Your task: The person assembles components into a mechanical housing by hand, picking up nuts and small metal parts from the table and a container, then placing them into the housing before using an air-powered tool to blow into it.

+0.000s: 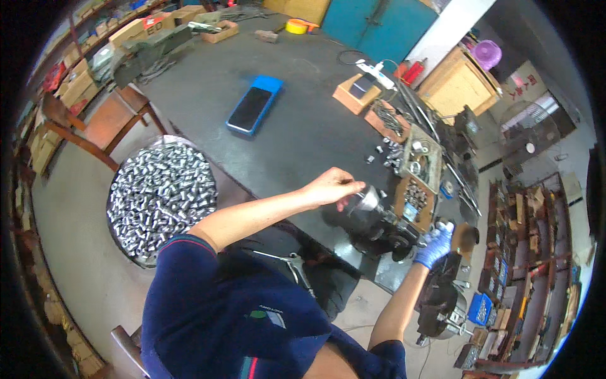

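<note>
**Head view: close work at a small machine**

The machine is set on the dark table, near its edge, in front of the person and to the right. The left hand is bare and is held at the shiny round metal head, with thumb and fingertips brought close together. The right hand, in a blue glove, is curled at the machine's far right end.

For this step, judged to be fine handling at the head, the fingertips are best kept to the outer side of the metal, and the bare skin well away from anything that may turn. Any piece should be seated straight before force is applied from the right.

Whether a piece is pinched by the left fingers cannot be told, nor whether anything is gripped by the glove; a pale rounded shape beside it is too blurred to be named. The machine's underside is hidden. Small metal parts are heaped in the round tray, but their details are too small to be read.
</note>
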Available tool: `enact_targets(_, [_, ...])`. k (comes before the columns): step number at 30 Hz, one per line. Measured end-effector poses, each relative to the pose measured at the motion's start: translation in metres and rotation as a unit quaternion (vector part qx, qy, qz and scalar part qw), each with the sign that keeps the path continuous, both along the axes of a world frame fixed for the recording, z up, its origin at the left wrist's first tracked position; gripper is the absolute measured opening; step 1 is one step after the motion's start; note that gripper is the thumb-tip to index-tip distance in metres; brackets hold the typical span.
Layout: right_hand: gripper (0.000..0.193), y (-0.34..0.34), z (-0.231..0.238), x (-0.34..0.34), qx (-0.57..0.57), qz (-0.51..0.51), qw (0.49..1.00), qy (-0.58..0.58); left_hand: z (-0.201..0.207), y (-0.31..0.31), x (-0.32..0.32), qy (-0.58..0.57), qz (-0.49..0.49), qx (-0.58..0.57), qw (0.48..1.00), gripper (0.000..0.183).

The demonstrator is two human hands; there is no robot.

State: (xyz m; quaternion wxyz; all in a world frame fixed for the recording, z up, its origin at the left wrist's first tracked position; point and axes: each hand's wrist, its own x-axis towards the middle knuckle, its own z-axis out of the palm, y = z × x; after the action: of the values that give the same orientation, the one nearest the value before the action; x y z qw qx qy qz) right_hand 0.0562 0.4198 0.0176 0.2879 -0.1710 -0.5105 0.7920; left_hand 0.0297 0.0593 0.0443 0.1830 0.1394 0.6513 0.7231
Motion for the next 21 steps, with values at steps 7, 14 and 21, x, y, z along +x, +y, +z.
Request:
enact_targets(7, [0.042,-0.011,0.018,0.068,-0.170,0.130,0.949,0.233,0.000,0.002,-0.001,-0.026,-0.014,0.115,0.993,0.027])
enact_targets(14, [0.045,-0.008,-0.043,0.108,-0.204,0.131,0.967,0.080,-0.005,0.001,-0.005,-0.008,-0.002,0.130,0.991,0.025])
enact_targets(21, [0.036,-0.014,-0.075,0.083,-0.198,0.037,0.979,0.026,-0.026,-0.101,0.014,0.049,0.079,-0.035,0.995,0.025])
